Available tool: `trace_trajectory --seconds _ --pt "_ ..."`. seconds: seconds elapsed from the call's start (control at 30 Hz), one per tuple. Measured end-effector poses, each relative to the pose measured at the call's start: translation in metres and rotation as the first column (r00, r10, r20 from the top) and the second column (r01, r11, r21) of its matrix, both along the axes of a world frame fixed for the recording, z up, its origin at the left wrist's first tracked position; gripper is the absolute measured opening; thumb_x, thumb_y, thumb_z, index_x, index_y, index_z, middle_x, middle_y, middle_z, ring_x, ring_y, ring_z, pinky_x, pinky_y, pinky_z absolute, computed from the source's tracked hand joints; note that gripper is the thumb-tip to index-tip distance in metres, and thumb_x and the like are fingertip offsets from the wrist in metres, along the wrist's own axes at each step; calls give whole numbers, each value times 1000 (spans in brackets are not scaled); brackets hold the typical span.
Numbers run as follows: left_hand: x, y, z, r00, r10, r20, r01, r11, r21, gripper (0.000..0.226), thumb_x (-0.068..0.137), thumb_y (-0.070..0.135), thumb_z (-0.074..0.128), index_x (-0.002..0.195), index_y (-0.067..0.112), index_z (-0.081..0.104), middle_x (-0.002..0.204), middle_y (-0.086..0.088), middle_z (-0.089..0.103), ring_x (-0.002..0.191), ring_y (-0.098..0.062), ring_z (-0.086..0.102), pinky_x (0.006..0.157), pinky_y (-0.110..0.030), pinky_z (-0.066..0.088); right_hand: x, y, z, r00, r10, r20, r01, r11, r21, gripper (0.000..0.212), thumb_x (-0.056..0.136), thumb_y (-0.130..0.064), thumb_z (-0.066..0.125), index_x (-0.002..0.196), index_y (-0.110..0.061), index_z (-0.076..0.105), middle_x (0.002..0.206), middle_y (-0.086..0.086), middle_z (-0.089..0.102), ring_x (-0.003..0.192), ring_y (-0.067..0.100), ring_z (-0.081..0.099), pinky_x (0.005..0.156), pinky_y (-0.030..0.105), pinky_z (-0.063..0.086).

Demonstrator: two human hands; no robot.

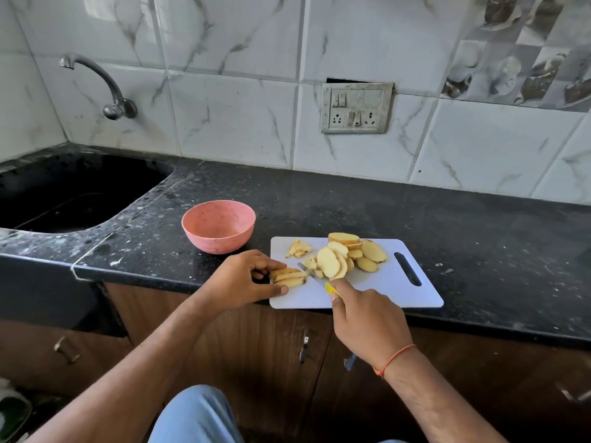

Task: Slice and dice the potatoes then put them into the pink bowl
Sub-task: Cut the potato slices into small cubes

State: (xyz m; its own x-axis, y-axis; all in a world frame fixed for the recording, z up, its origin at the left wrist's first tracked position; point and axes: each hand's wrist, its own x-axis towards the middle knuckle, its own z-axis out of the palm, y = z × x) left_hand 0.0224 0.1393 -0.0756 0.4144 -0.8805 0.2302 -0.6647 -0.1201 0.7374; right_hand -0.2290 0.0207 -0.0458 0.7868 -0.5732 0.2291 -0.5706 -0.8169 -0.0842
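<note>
Soft, even daylight fills the kitchen, with a bright patch on the wall tiles (105,8) at 11 o'clock. Shadows stay faint. Wide-angle bending curves the black counter (463,225) edges; corners look slightly soft.

My left hand (246,279) reaches in from the lower left, fingers curled, pinching a few potato strips (289,277) at the cutting board's (383,290) left edge. My right hand (367,321) grips a yellow-handled knife (319,280), forefinger along its top, near the board's front edge.
</note>
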Motion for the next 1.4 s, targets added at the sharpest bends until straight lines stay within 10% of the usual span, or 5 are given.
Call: trace_trajectory --seconds 0.47,0.8,1.4 --pt "-3 0 -3 999 18 27 -19 1000 23 65 70 62 88 130 39 75 112 22 68 101 -1 65 87 -23 56 3 7 -14 998 29 57 -32 997 65 44 110 -46 30 151 -37 44 68 -10 53 65 10 55 55 29 49" --pt "22 5 2 979 -203 -29 205 973 106 51 96 15 77 142 34 67 131 19 65 125 -3 63 109 -26 52 0 0 -14 997 28 73 -35 995 95 44 109 -48 31 151 -38 40 72 -10 56 69 12 58 61 34 56" --pt "4 -5 5 998 -43 -48 46 996 71 50 79 60 83 125 38 78 110 21 72 95 -7 69 80 -25 58 0 5 -11 995 35 98 -45 994 104 41 110 -46 32 146 -35 48 69 -12 53 66 10 57 56 28 51"
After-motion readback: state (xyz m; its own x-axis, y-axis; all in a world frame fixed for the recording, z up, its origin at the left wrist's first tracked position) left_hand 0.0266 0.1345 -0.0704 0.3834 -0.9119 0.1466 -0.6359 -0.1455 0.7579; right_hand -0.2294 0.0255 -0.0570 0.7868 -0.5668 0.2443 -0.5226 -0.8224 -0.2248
